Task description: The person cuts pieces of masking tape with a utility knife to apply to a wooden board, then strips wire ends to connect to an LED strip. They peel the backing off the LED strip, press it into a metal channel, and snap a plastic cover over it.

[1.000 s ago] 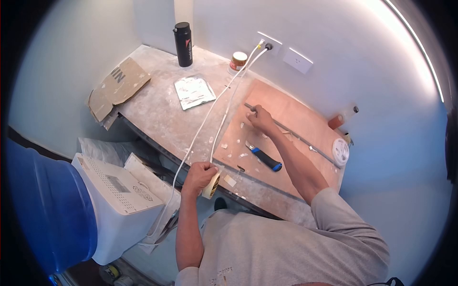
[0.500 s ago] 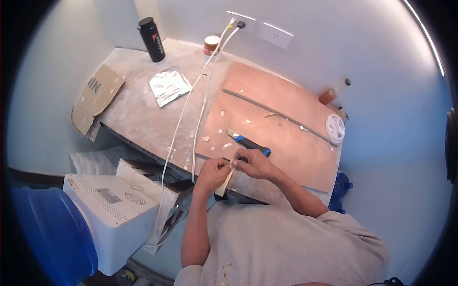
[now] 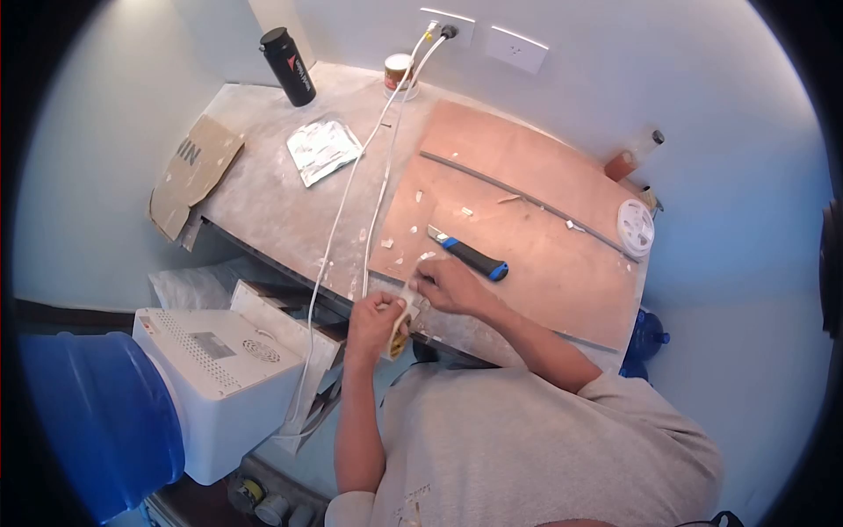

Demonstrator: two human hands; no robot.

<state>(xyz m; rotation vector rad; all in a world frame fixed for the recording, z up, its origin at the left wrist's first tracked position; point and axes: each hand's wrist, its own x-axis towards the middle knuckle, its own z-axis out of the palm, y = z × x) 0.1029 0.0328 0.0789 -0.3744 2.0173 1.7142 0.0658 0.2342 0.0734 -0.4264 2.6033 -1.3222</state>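
My left hand (image 3: 372, 327) is closed on what looks like a roll of tape (image 3: 399, 339), pale with a yellow and dark inner side, at the table's front edge. A thin pale strip runs up from it to my right hand (image 3: 446, 285), whose fingers pinch the strip's upper end. Just beyond my right hand lies a utility knife (image 3: 472, 257) with a black and blue handle, its blade end pointing left. Small white scraps (image 3: 428, 256) are scattered near the knife on the reddish board (image 3: 536, 263).
White cables (image 3: 349, 180) cross the table from the wall outlet (image 3: 448, 26). Farther back are a black bottle (image 3: 288, 68), a foil pouch (image 3: 322, 153) and a small can (image 3: 399, 75). A white reel (image 3: 635, 228) lies at right; a white appliance (image 3: 219, 378) stands lower left.
My hands have moved apart, the right one upward, and a pale strip now shows between them. The yellow inner side of the roll has come into view. The camera view has shifted slightly.
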